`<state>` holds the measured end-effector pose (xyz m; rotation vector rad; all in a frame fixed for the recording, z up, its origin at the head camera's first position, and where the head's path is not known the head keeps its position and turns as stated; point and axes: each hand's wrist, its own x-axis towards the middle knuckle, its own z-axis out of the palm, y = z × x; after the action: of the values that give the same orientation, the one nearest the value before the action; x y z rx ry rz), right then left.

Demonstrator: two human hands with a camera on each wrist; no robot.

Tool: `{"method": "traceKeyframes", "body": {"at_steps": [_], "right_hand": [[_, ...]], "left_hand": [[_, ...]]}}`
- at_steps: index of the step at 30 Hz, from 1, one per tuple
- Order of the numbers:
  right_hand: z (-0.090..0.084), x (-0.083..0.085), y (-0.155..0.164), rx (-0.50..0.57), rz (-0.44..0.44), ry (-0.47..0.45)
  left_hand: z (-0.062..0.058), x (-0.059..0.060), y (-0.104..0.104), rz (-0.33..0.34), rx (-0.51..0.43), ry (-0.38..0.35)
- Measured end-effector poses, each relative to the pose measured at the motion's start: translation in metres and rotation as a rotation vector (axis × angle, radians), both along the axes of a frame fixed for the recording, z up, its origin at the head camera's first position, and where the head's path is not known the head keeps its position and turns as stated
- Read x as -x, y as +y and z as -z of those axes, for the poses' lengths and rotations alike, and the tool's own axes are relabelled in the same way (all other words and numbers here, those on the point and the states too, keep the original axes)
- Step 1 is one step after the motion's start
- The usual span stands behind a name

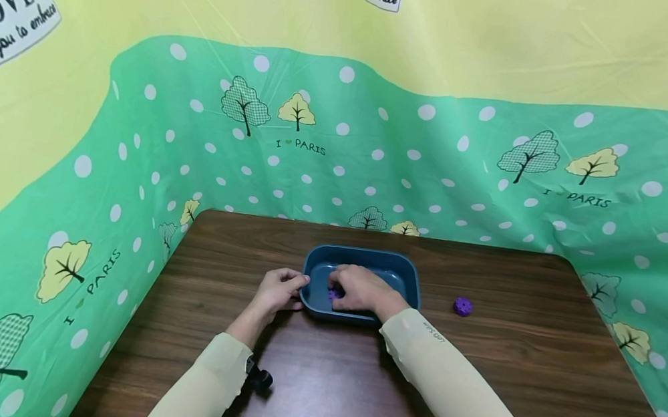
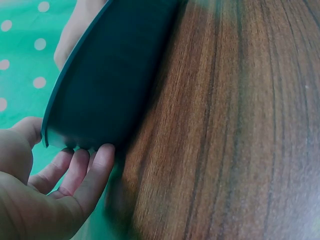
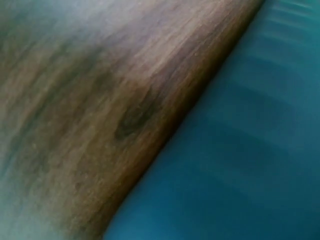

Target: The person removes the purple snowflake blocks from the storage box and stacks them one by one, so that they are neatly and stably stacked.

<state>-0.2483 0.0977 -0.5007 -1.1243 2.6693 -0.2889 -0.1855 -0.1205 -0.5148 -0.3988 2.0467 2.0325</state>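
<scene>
A blue rectangular plastic container [image 1: 358,317] with rounded corners stands on the table. At its left end my left hand [image 1: 279,292] holds it, the thumb at the rim and the fingers against the outer wall, as the left wrist view shows on the container's side [image 2: 107,75]. My right hand [image 1: 362,288] reaches inside, its fingers curled down around a small purple piece [image 1: 334,294] near the container's floor. Most of that piece is hidden by the fingers. In the right wrist view only the container's outer wall [image 3: 240,165] and wood appear, blurred.
A purple round piece with small holes [image 1: 463,306] lies on the dark wooden table [image 1: 512,360] to the right of the container. A green and yellow patterned cloth [image 1: 423,163] hangs behind the table and along its sides. A black camera [image 1: 260,380] sits at the left wrist.
</scene>
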Motion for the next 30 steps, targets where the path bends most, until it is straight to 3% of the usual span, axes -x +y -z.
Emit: {"method": "traceKeyframes", "body": {"at_steps": [15, 30], "right_hand": [[-0.004, 0.001, 0.0, -0.027, -0.035, -0.001], [-0.01, 0.001, 0.019, 0.044, 0.042, -0.046]], "left_hand": [[-0.001, -0.001, 0.001, -0.009, 0.007, 0.007], [-0.003, -0.003, 0.002, -0.006, 0.02, 0.0]]}}
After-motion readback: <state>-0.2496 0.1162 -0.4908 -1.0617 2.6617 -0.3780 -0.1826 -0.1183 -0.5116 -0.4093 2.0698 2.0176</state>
